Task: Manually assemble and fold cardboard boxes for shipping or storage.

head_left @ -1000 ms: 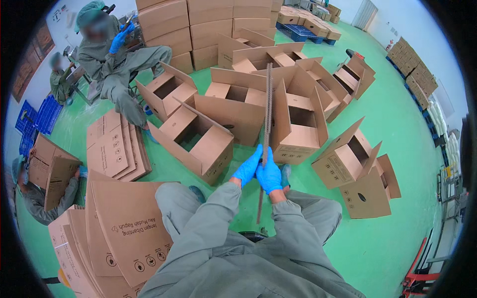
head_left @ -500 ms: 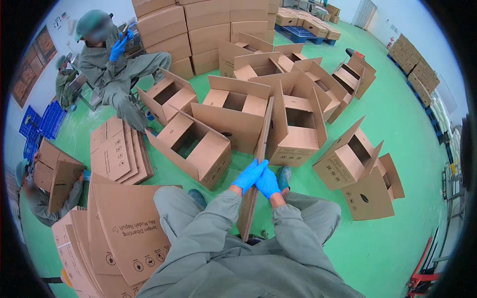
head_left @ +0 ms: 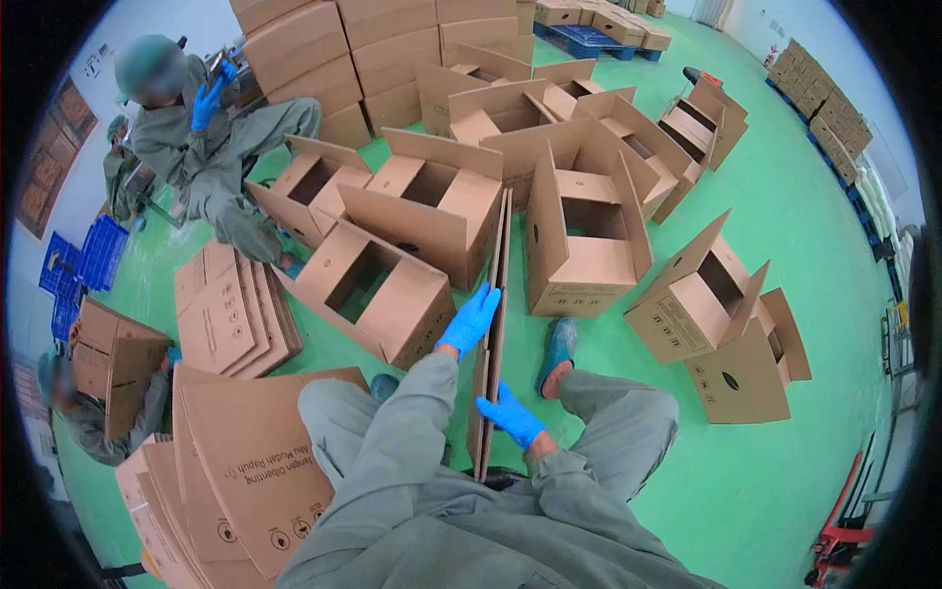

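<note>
A flattened cardboard carton (head_left: 498, 334) stands on edge between my legs, its layers slightly parted along the top. My left hand (head_left: 471, 319), in a blue glove, grips the upper edge about midway, fingertips reaching over it. Closer to my body, my right hand (head_left: 510, 416), also blue-gloved, holds the carton from its right side with the thumb raised. The fingers' undersides are hidden. Just left of the carton is an opened box (head_left: 417, 309) with raised flaps; another opened box (head_left: 594, 257) stands beyond my right foot.
Flat cartons (head_left: 260, 461) are stacked by my left leg, with another pile (head_left: 221, 314) behind. Two opened boxes (head_left: 677, 319) (head_left: 736, 383) stand right. One co-worker (head_left: 186, 137) sits far left; another person (head_left: 108, 393) handles a carton. A tall box stack (head_left: 392, 59) rises behind.
My hands, together on the carton's edge before, are now apart: the left is farther forward, the right has come back toward me. The carton looks more upright and its layers have parted.
</note>
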Demonstrator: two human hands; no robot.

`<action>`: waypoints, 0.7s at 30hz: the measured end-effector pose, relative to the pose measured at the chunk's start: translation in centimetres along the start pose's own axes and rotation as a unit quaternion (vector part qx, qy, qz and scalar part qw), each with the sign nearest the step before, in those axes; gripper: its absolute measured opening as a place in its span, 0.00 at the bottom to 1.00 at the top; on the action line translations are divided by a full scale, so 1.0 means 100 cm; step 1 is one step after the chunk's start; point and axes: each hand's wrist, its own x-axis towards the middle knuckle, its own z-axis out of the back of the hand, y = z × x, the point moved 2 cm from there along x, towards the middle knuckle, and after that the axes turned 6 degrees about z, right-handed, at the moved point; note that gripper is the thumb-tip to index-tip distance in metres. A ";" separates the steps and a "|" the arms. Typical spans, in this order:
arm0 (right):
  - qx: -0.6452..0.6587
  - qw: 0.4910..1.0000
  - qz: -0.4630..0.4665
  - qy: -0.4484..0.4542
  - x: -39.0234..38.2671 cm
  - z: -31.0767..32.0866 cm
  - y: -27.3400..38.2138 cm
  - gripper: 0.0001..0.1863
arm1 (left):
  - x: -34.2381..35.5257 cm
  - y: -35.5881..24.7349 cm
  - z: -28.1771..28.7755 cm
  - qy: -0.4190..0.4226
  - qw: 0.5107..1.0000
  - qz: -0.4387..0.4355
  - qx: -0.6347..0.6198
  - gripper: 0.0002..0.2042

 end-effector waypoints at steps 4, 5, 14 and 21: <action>0.021 0.999 0.031 0.007 -0.011 0.030 -0.016 0.37 | 0.004 -0.015 0.031 0.074 0.989 -0.067 0.113 0.35; -0.036 0.998 0.022 -0.041 -0.015 0.036 -0.016 0.33 | -0.004 -0.018 0.042 0.046 0.986 -0.081 0.140 0.36; -0.147 0.944 0.098 -0.280 0.021 0.145 0.028 0.32 | -0.195 0.005 0.044 -0.014 0.949 -0.118 0.293 0.32; -0.254 0.932 0.068 -0.249 0.072 0.120 0.031 0.33 | -0.208 -0.021 -0.060 0.104 0.918 -0.062 0.377 0.23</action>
